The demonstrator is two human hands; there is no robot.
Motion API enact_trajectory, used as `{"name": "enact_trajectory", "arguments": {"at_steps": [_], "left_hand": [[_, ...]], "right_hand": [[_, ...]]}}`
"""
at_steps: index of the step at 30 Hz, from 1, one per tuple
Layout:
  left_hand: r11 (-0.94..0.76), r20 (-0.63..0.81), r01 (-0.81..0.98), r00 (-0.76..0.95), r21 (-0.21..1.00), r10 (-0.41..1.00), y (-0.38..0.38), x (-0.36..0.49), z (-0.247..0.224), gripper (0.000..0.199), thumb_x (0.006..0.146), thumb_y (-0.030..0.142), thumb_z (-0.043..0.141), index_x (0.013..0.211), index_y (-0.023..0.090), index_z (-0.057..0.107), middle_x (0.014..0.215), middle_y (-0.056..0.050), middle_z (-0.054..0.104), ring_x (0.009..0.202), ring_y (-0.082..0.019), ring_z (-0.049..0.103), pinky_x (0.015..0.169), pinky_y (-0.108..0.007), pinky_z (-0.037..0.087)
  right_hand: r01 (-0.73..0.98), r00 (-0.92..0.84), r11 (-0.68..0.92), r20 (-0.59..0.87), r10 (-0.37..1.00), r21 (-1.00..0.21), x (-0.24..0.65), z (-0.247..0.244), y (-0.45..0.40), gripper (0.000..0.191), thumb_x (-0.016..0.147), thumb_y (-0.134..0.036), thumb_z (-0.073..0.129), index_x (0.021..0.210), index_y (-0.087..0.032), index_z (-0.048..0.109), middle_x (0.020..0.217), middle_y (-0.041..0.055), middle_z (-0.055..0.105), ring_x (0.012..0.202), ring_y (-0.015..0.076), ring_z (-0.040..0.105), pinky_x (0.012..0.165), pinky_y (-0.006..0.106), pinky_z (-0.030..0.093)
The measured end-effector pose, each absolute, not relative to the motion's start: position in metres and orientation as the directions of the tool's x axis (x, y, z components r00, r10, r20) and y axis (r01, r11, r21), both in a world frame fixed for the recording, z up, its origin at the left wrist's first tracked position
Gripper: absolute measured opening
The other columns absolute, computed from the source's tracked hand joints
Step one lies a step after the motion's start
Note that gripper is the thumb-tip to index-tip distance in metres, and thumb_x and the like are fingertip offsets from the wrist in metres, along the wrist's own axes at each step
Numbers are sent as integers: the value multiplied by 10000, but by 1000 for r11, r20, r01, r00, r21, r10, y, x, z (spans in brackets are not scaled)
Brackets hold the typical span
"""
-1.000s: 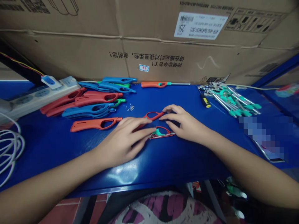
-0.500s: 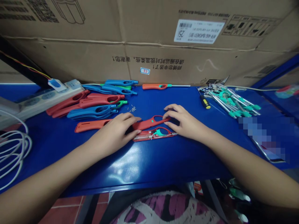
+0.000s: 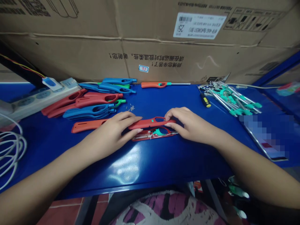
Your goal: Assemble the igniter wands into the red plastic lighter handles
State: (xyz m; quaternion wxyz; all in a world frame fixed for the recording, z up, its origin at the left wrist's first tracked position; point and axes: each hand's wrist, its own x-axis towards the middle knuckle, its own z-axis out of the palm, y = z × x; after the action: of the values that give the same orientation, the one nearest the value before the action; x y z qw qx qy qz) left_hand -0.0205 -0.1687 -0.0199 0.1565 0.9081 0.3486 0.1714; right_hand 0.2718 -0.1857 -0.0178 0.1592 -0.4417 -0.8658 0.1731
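Note:
A red lighter casing half [image 3: 150,122] is held between my two hands, just behind a second, open red casing half [image 3: 142,136] on the blue table. My left hand [image 3: 117,129] pinches its left end between fingers and thumb. My right hand [image 3: 187,123] grips the narrow end past the finger loop. Inside the lower half sit a teal trigger [image 3: 160,132], thin wires and a clear tube, with a metal rod leaving it at the right. An orange-red casing piece [image 3: 86,125] lies partly hidden behind my left hand.
Stacked red casings [image 3: 98,98] and blue casings [image 3: 89,112] lie at the left by a power strip [image 3: 35,98]. Small screws [image 3: 131,108] are behind my hands. An orange lighter [image 3: 152,84], a screwdriver [image 3: 205,99], teal-and-metal rod assemblies [image 3: 231,98] and a phone [image 3: 264,140] lie farther out.
The held casing half has turned from tilted to more level, its upper side rolled toward the open half. Both hands stay on its ends. The view has shifted slightly.

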Motion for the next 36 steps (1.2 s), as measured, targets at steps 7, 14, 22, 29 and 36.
{"name": "enact_trajectory", "arguments": {"at_steps": [7, 14, 22, 29, 36], "left_hand": [[-726, 135, 545, 753, 420, 644, -174, -19, -14, 354, 990, 426, 557, 1203, 163, 660, 1138, -94, 671, 1042, -242, 648, 926, -398, 533], [-754, 73, 550, 789, 360, 610, -173, -21, -20, 295, 965, 399, 608, 1191, 213, 644, 1128, -72, 672, 1050, -259, 636, 915, -427, 517], [-757, 63, 558, 789, 341, 611, -174, -20, -22, 318, 954, 403, 627, 1197, 202, 666, 1114, -68, 669, 1033, -255, 651, 900, -419, 528], [-748, 76, 571, 776, 338, 627, -174, -21, -26, 305, 979, 385, 591, 1211, 210, 685, 1105, -64, 665, 975, -232, 665, 868, -401, 546], [-740, 77, 591, 762, 322, 642, -174, -20, -28, 313, 961, 379, 621, 1206, 204, 707, 1097, -75, 665, 934, -241, 672, 834, -402, 560]], "right_hand": [[598, -723, 676, 75, 687, -430, 278, -9, -189, 121, 995, -320, 577, 976, -200, 584, 1008, 50, 644, 939, 201, 557, 883, 354, 392], [611, -753, 707, 16, 658, -356, 277, -12, -191, 100, 989, -298, 580, 1002, -202, 603, 1125, 65, 626, 1030, 227, 550, 909, 376, 406], [629, -748, 711, 1, 663, -315, 275, -15, -190, 81, 975, -273, 598, 980, -192, 602, 1090, 55, 631, 991, 219, 567, 882, 376, 421], [626, -746, 721, 39, 665, -297, 275, -18, -189, 89, 984, -274, 585, 985, -187, 603, 1078, 63, 631, 975, 216, 575, 864, 370, 432], [635, -737, 714, 47, 675, -294, 272, -20, -191, 107, 992, -270, 568, 956, -186, 623, 1098, 79, 623, 973, 218, 587, 866, 373, 448]]}}
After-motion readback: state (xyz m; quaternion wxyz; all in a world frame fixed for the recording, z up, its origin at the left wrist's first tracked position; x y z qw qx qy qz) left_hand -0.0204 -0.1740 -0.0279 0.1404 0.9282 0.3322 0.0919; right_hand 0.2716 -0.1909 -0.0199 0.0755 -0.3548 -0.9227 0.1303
